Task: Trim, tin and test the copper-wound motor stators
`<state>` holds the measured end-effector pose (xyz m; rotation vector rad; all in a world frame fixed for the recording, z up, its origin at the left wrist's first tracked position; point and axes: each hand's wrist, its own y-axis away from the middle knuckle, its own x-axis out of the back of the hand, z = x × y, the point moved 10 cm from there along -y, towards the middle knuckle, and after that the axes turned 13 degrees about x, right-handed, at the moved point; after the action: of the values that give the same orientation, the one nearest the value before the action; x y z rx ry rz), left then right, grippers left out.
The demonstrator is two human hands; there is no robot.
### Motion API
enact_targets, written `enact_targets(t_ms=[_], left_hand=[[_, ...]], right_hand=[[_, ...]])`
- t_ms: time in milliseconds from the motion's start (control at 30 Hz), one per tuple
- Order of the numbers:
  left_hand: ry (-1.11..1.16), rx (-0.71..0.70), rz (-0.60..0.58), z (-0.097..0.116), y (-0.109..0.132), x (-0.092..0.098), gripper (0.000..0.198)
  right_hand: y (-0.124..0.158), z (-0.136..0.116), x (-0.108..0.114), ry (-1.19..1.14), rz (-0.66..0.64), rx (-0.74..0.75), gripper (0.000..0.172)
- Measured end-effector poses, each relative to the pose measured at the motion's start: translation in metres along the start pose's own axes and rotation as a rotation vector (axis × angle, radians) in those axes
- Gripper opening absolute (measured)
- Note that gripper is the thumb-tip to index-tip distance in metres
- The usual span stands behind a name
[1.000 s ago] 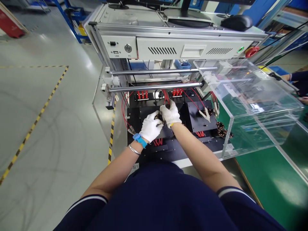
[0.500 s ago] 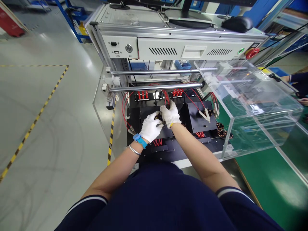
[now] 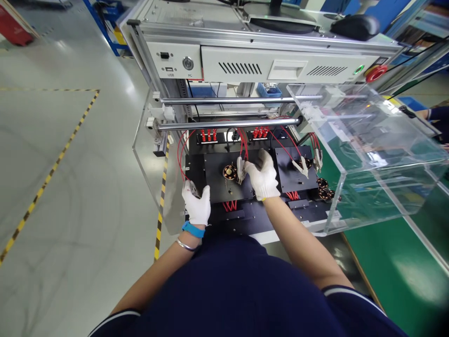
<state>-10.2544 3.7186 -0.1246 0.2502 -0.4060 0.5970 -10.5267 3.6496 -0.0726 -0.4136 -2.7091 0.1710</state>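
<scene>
A small round motor stator [image 3: 229, 172] with copper windings lies on the left black plate [image 3: 216, 187]. An alligator clip [image 3: 240, 168] on red wires stands at its right side. My right hand [image 3: 264, 178], in a white glove, is beside this clip with thumb and fingers apart, the thumb side close to or touching it. At the plate's left, my gloved left hand [image 3: 197, 206] has its fingers curled around another wired alligator clip [image 3: 192, 188], partly hidden, while the thumb sticks out. On the right black plate [image 3: 289, 178], a white-sleeved clip [image 3: 301, 167] sits at a second stator [image 3: 306, 163].
Two metal rails [image 3: 228, 125] cross above the plates. A clear acrylic cover [image 3: 379, 140] juts out at the right. Red terminals [image 3: 209, 135] line the back. More stators [image 3: 324, 188] lie right of the plates. A red emergency button [image 3: 376, 73] is on the front panel.
My left hand has moved left from the stator to the clip at the plate's edge. My right hand has shifted right and its fingers have spread, uncovering the stator and its clip.
</scene>
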Motion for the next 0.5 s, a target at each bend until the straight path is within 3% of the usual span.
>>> enact_targets(t_ms=[67, 133, 233, 367, 500], left_hand=[[0.052, 0.142, 0.018, -0.035, -0.013, -0.005, 0.043], [0.102, 0.252, 0.025, -0.058, -0.025, -0.013, 0.034], [0.185, 0.365, 0.019, -0.072, -0.034, -0.019, 0.025], [0.317, 0.422, -0.097, -0.057, -0.019, -0.013, 0.019], [0.442, 0.473, -0.384, -0.021, 0.007, -0.012, 0.029]], right_hand=[[0.018, -0.012, 0.013, 0.046, 0.025, 0.159, 0.065], [0.041, -0.023, 0.014, 0.05, -0.035, 0.326, 0.056], [0.079, -0.02, 0.007, 0.02, -0.169, 0.436, 0.043], [0.114, 0.018, -0.002, -0.086, -0.279, 0.318, 0.033], [0.126, 0.055, -0.023, -0.265, -0.349, 0.042, 0.028]])
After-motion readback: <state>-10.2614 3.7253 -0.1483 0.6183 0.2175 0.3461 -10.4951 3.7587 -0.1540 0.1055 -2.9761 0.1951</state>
